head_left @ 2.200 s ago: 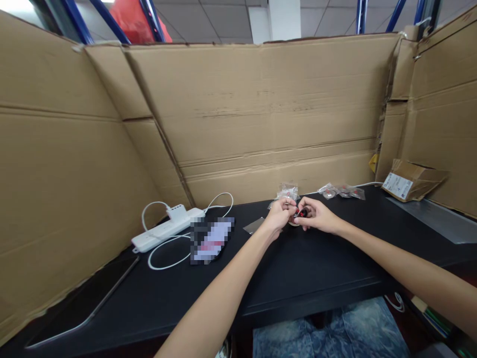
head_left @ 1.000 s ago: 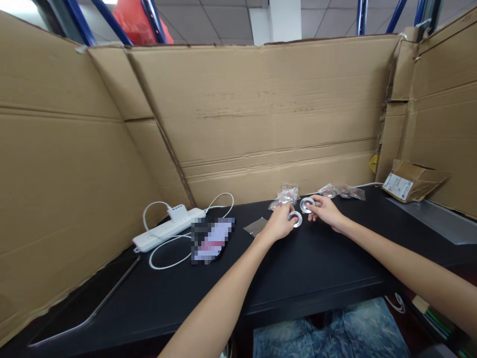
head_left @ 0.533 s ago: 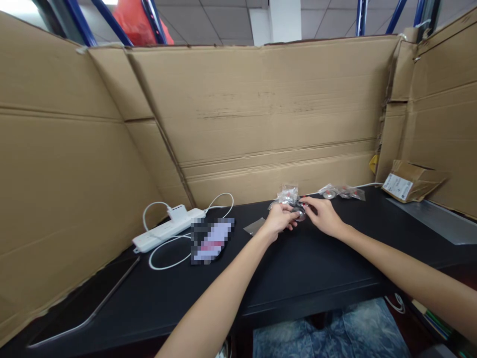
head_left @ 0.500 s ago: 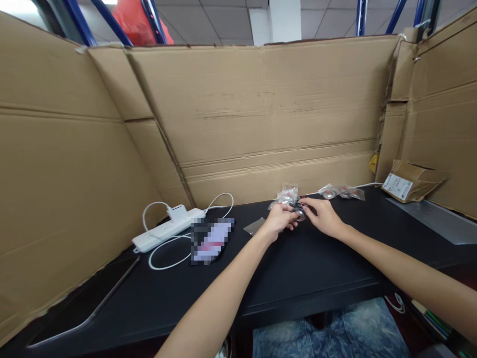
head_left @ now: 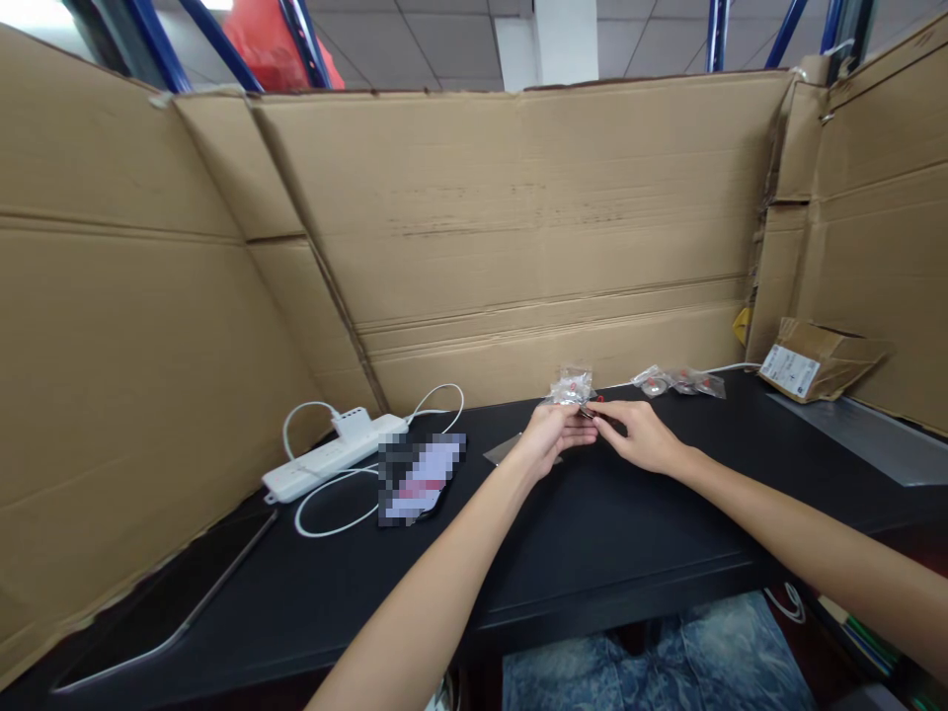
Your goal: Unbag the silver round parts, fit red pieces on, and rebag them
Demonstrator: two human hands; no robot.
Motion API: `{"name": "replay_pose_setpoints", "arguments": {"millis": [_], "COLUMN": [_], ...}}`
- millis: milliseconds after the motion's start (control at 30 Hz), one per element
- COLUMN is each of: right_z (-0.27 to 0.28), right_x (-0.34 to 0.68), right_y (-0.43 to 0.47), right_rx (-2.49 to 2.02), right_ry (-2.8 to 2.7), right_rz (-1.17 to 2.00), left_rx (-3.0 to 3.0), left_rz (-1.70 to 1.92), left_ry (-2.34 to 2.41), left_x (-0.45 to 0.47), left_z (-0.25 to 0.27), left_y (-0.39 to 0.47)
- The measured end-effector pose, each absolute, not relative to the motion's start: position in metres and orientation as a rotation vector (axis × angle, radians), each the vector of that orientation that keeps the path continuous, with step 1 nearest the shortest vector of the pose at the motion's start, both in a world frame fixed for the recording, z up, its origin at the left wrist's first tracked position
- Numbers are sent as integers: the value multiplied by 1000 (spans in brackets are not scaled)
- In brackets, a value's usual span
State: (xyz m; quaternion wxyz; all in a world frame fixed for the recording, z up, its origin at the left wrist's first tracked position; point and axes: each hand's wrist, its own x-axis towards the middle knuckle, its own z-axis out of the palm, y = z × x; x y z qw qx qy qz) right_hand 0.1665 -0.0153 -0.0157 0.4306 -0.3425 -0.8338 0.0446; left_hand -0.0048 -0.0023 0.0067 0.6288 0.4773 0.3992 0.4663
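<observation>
My left hand (head_left: 552, 434) and my right hand (head_left: 638, 434) meet over the black table, fingertips together. Between them is a small shiny metal piece (head_left: 588, 411), mostly covered by the fingers; its exact kind does not show. Both hands are closed on it, the right in a pinch of thumb and fingers. A spot of red shows just above the right fingertips. Right behind the hands lies a pile of small clear plastic packets (head_left: 572, 383) with shiny contents. A flat clear plastic sheet or bag (head_left: 501, 450) lies partly under my left hand.
More small packets (head_left: 677, 381) lie at the back right, near an open cardboard box (head_left: 822, 357) with a white label. To the left are a white power strip (head_left: 337, 456) with cables, a blurred phone (head_left: 422, 482) and a dark tablet-like panel (head_left: 170, 602). Cardboard walls (head_left: 518, 217) enclose the table.
My left hand has turned, its fingers now stretched under the piece. The round shiny face seen earlier is now mostly hidden. My right hand stays at nearly the same spot.
</observation>
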Motion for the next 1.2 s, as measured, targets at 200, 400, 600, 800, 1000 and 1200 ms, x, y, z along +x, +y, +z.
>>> {"name": "replay_pose_setpoints", "arguments": {"millis": [200, 400, 600, 800, 1000, 1200], "right_z": [-18, -21, -16, -11, -13, -15], "right_x": [168, 169, 169, 169, 168, 165], "right_y": [-11, -3, -6, -10, -10, -12], "right_rx": [-805, -750, -755, -751, -745, -742], "right_ry": [-2040, -1893, -1888, -1903, -1922, -1910], "right_rz": [159, 425, 407, 331, 261, 90], "left_rx": [1108, 1048, 929, 915, 943, 976], "left_rz": [1060, 1031, 1001, 1050, 1087, 1162], "left_ry": [841, 775, 649, 600, 619, 648], "left_x": [-7, -12, -12, -12, -11, -6], "left_z": [6, 3, 2, 1, 3, 3], "left_y": [-2, 3, 3, 7, 5, 4]}}
